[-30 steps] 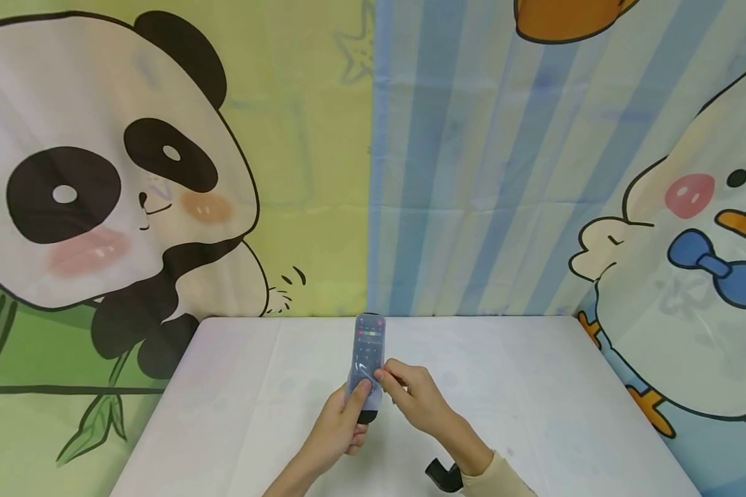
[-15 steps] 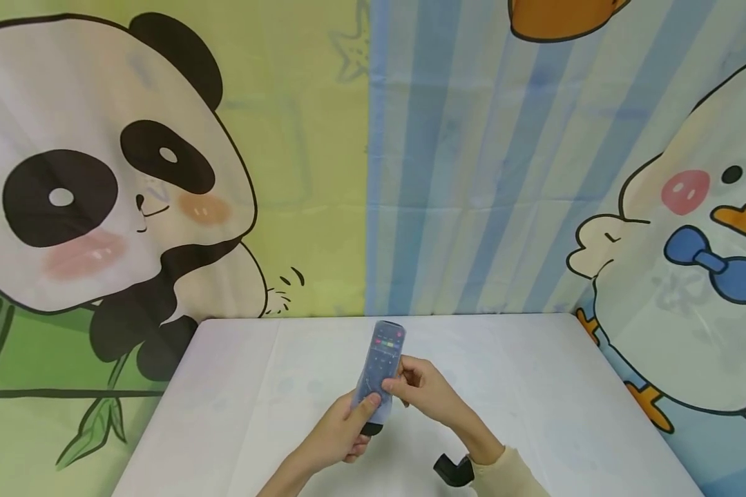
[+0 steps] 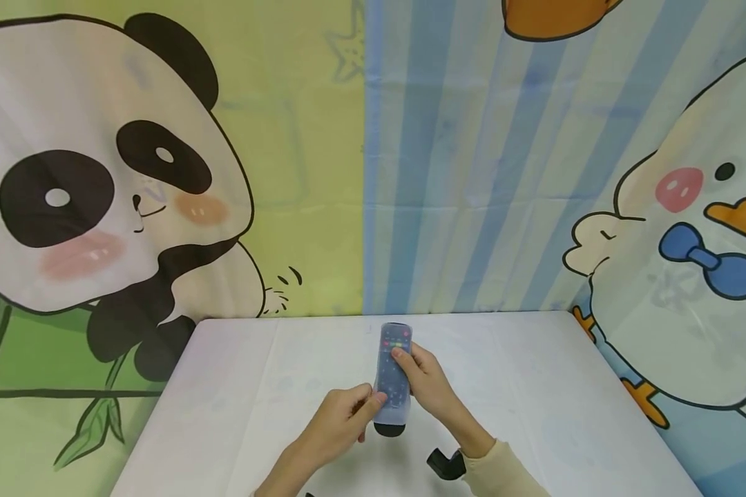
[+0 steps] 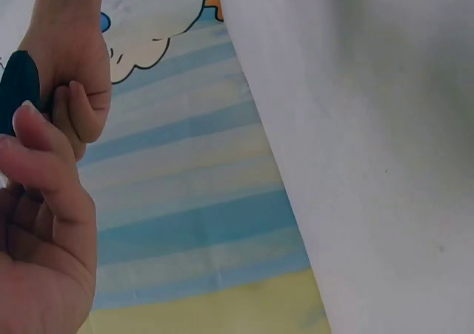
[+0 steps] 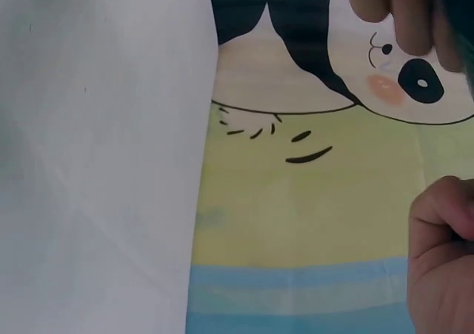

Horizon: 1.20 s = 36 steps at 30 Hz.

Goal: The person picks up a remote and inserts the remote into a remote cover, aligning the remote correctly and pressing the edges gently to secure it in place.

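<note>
A remote control point(image 3: 395, 373) in a translucent bluish sleeve is held up over the white table in the head view, nearly upright, its bare black end at the bottom. My right hand point(image 3: 434, 386) grips its upper right side, thumb across the front below the coloured buttons. At the lower left edge, my left hand point(image 3: 343, 422) pinches the sleeved remote, thumb tip on the front and the other fingers curled. The left wrist view catches the remote's dark end point(image 4: 18, 89) between both hands. In the right wrist view, my right hand point(image 5: 444, 260) is only partly visible.
A black bent piece point(image 3: 445, 464) shows beside the right cuff point(image 3: 503, 473). The white table point(image 3: 255, 386) extends to both sides, with a cartoon-printed cloth point(image 3: 460, 172) behind its back edge.
The remote has shifted right and swung back upright after tilting. My right hand has gone from its side edge to a hold higher up; my left has moved from the bottom to the left edge.
</note>
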Motion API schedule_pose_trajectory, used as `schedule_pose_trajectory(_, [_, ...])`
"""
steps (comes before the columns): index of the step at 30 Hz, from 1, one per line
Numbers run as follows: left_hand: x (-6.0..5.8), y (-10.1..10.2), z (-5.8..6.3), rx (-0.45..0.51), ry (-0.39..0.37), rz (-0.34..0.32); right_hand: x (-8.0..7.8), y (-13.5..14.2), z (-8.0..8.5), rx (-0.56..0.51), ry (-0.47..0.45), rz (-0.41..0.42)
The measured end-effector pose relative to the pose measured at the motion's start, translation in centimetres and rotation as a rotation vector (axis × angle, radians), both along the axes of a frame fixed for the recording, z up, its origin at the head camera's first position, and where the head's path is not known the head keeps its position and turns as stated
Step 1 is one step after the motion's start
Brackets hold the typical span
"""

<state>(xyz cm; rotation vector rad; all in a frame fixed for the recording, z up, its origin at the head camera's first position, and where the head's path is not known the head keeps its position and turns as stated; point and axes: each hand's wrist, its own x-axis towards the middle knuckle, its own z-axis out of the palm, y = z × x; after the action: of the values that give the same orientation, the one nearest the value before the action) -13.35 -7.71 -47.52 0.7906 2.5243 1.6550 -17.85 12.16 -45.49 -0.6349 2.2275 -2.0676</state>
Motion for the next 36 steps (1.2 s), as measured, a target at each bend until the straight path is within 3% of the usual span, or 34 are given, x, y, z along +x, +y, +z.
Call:
schedule_pose_trajectory(3, [-0.1,0.4,0.0,0.099,-0.022,-0.102,-0.1,-0.3,-0.2,-0.059,-0.073,-0.076])
schedule_pose_trajectory(7, [0.2,1.1,-0.1,0.256,-0.040,-0.174,-0.9,-0.7,0.0,-0.198,-0.178,-0.195])
schedule_pose_trajectory(12, [0.6,1.7,-0.2,0.367,-0.081,-0.257,-1.8,-0.6,0.9,-0.289,-0.218,-0.200])
schedule_pose_trajectory(17, [0.5,1.6,-0.2,0.338,-0.098,-0.205,-1.5,-0.1,1.1,-0.146,-0.194,-0.031])
schedule_pose_trajectory(20, [0.0,1.2,0.0,0.232,-0.085,-0.121,-1.0,0.2,1.1,-0.041,-0.153,0.049])
schedule_pose_trajectory(24, [-0.5,0.6,0.3,0.068,-0.066,-0.027,-0.6,0.1,0.8,0.000,-0.124,0.071])
schedule_pose_trajectory(28, [-0.9,0.6,0.4,0.054,-0.154,-0.083,-0.4,-0.4,0.4,0.007,-0.079,0.099])
schedule_pose_trajectory(31, [-1.0,0.7,0.2,0.096,-0.240,-0.144,-0.3,-0.8,0.1,0.040,-0.007,0.054])
schedule_pose_trajectory(36, [-1.1,0.7,-0.1,0.142,-0.218,-0.072,-0.3,-1.2,-0.4,0.219,0.210,-0.156])
